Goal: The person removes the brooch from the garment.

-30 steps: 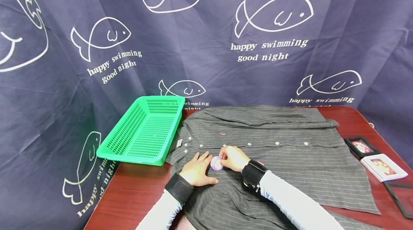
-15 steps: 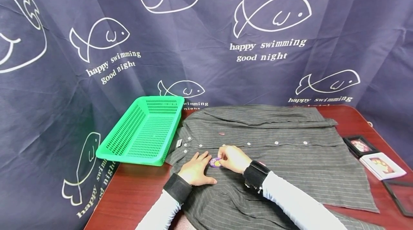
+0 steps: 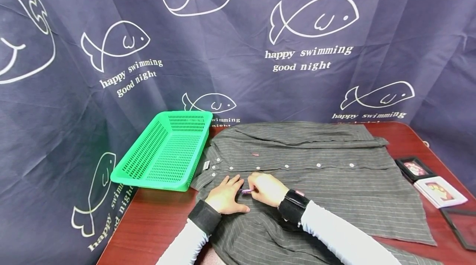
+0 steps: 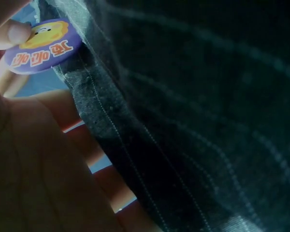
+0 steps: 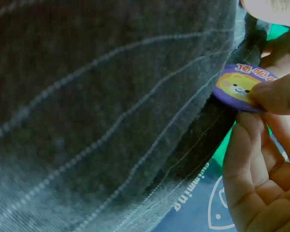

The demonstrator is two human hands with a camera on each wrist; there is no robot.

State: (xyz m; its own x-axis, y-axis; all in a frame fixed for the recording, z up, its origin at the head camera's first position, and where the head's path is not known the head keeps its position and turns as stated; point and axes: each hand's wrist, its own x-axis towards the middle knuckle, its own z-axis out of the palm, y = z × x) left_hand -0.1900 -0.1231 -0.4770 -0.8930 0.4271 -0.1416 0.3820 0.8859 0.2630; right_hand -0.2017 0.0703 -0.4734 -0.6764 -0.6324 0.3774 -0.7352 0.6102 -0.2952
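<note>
A dark grey pinstriped shirt (image 3: pixel 327 190) lies spread over the table, its white buttons in a row. My left hand (image 3: pixel 224 199) rests on the cloth near the collar, fingers extended and thumb apart. Just right of it, my right hand (image 3: pixel 268 189) pinches a round pin badge (image 3: pixel 245 191), seen nearly edge-on from the head. In the right wrist view the badge (image 5: pixel 232 89) shows a purple rim, a yellow cartoon face and lettering, with the thumb (image 5: pixel 280 94) on its face. The left wrist view has the badge (image 4: pixel 43 53) close against the cloth; its back is hidden.
A green plastic basket (image 3: pixel 182 182) stands left of the collar. Along the table's right side lie a black-framed picture (image 3: pixel 415 168), a white-framed picture (image 3: pixel 441 192) and a dark frame (image 3: pixel 461 223). A small red mark (image 3: pixel 255 154) shows on the shirt. Behind hangs a fish-print curtain (image 3: pixel 241 71).
The badge in my right hand has tilted from face-up to nearly edge-on, and the right hand has turned and dipped slightly. My left hand stays in place.
</note>
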